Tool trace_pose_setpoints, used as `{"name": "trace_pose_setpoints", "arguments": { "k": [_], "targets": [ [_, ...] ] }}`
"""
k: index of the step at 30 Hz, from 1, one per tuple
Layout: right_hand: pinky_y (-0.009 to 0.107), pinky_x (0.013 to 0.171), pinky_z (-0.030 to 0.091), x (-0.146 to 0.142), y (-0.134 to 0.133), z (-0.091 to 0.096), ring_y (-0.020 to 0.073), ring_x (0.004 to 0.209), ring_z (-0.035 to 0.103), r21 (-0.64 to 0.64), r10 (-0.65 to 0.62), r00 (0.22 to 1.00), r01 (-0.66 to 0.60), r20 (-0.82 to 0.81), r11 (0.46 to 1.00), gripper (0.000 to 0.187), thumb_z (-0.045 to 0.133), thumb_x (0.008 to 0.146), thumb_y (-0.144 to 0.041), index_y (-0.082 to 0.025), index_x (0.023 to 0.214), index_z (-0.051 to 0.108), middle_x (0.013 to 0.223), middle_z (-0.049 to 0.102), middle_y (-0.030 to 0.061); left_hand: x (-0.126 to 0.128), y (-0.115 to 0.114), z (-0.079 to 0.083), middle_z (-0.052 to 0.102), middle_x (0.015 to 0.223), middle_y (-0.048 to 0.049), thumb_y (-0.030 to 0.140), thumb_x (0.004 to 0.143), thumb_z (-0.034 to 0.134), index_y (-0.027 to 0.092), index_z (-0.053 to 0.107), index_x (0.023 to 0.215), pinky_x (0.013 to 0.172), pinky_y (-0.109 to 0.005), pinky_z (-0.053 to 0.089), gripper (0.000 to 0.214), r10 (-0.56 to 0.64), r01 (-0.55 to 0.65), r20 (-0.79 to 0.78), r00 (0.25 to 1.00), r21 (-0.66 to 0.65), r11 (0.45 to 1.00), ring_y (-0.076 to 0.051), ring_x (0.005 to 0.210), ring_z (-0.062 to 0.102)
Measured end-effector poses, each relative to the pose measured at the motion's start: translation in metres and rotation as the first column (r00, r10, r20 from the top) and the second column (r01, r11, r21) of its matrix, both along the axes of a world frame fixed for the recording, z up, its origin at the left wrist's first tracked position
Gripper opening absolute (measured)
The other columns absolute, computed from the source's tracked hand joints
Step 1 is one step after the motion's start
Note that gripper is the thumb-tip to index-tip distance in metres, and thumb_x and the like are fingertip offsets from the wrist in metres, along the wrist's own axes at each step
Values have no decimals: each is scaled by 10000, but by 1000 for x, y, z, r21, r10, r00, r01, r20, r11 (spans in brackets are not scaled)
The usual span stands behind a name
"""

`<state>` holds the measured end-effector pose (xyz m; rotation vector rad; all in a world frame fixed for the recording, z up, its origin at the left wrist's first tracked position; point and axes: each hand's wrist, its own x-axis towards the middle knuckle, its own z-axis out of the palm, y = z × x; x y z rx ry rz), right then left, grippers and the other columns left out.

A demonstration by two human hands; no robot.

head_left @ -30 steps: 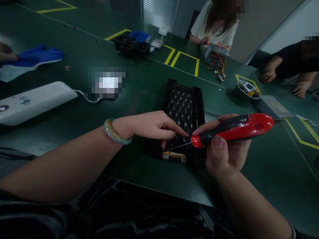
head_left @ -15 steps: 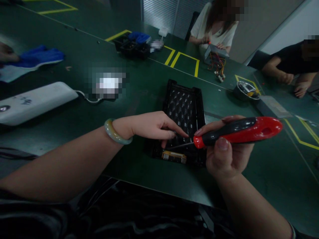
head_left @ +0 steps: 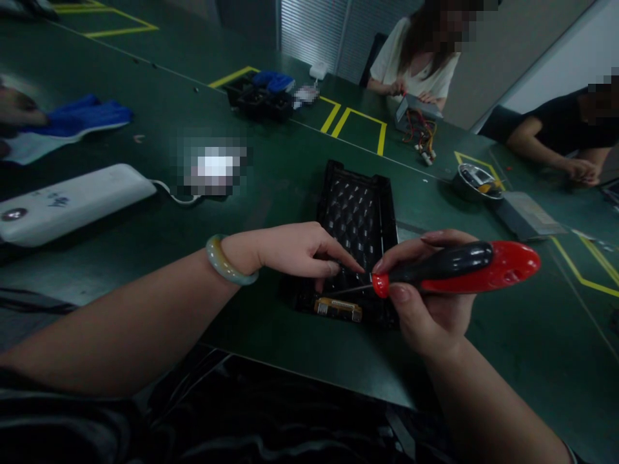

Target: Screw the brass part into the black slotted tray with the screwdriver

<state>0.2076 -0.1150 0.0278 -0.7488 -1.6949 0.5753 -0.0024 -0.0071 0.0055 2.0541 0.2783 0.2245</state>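
My right hand (head_left: 435, 316) is wrapped around the handle of a red and black screwdriver (head_left: 454, 267). Its thin shaft points left, over the near end of a black plastic panel (head_left: 355, 206) with a diamond-patterned inner face. The tip lies close to a small orange-brown circuit board (head_left: 338, 308) at the panel's near edge; whether it touches a screw is too dark to tell. My left hand (head_left: 304, 254), with a bangle on the wrist, reaches over the panel from the left. Its index finger is stretched out near the shaft, and its fingers are apart with nothing in them.
On the left lie a white power strip (head_left: 77, 200) and a blue glove (head_left: 91, 116) near another person's hand. Further back stand a black parts tray (head_left: 261, 100) and a metal bowl (head_left: 476, 183). A co-worker across the table handles a power supply (head_left: 418, 113) with loose wires.
The screwdriver handle has turned in my right hand, showing more black on its near side, and my right thumb has slid down. My left hand stays nearly in place.
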Motion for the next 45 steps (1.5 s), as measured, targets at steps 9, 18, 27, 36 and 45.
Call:
{"name": "trace_pose_setpoints", "arguments": {
  "k": [9, 18, 27, 36, 45],
  "targets": [
    [315, 653, 593, -2, 2, 5, 154, 714, 647, -83, 125, 990, -130, -64, 988, 983, 886, 722, -243, -336, 1529, 333, 891, 672, -29, 0, -2, 6, 764, 742, -1, 154, 926, 581, 202, 687, 1304, 677, -148, 532, 396, -11, 11, -8, 1000, 1, 1000, -118, 680, 739],
    [314, 598, 552, -2, -4, 2, 161, 697, 596, -146, 124, 988, -137, -91, 980, 779, 650, 882, -202, -281, 1563, 279, 899, 658, 16, 0, 0, 1, 756, 721, 16, 126, 920, 564, 218, 673, 1321, 697, -159, 534, 426, -30, 30, 7, 1000, 0, 1000, -121, 686, 741],
    [322, 667, 568, 0, 4, 0, 167, 787, 618, -97, -17, 1000, 16, -12, 995, 662, 845, 733, -195, -319, 1302, 530, 923, 624, -12, 1, -1, 4, 779, 804, -12, 128, 895, 602, 204, 691, 1297, 662, -155, 535, 419, -15, 15, -14, 1000, -22, 1000, -125, 679, 741],
    [283, 617, 548, -1, -3, 4, 133, 737, 582, -261, 136, 985, -160, -109, 952, 661, 656, 883, -187, -320, 1481, 405, 936, 625, -10, 2, 0, 3, 764, 754, 14, 89, 864, 593, 223, 701, 1277, 663, -156, 527, 447, -18, 18, 9, 1000, 4, 1000, -120, 664, 729],
    [341, 728, 538, 3, 4, -1, 168, 858, 570, -141, 20, 999, -13, 44, 990, 640, 779, 792, -203, -378, 1333, 484, 1023, 539, 4, 2, 0, 3, 783, 874, -19, 100, 870, 605, 211, 706, 1273, 651, -164, 537, 430, -30, 29, -9, 1000, -37, 999, -123, 661, 736]
  ]
}}
